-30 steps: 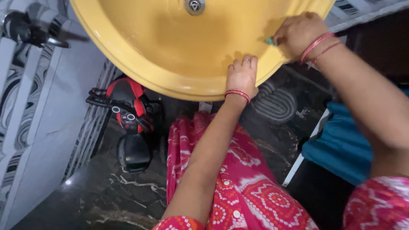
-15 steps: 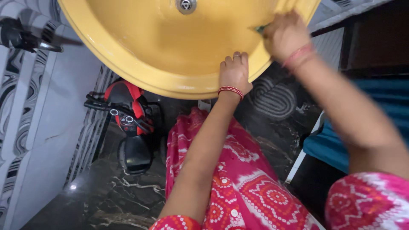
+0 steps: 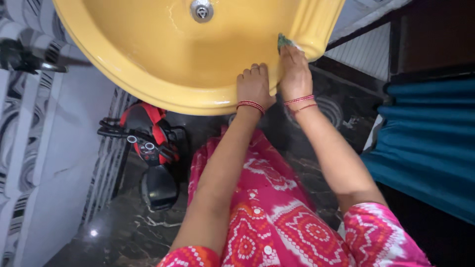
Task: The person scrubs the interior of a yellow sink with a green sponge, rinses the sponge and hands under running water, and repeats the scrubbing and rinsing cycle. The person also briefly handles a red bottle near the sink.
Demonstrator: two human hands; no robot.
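Yellow basin [image 3: 148, 74] is being scrubbed: the right hand [image 3: 295, 74], pinching a small green scouring pad [image 3: 283, 41] under its fingertips, has been sliding from the far right rim down to the near inner wall, beside the left hand [image 3: 254, 85], which is still pressing flat, fingers together, on the near rim. Scrubbing is now working this near corner. Below the basin, dark marbled floor [image 3: 123, 227] is showing, with a red-and-black toy vehicle [image 3: 148, 141] left of the basin's near edge.

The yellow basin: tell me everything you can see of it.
The yellow basin is round and glossy, like glazed ceramic, with a thick rolled rim and a metal drain in its bowl. Its far part is cut off by the frame. The left hand rests on its near rim; the right hand presses a green scrubber against its inner wall.
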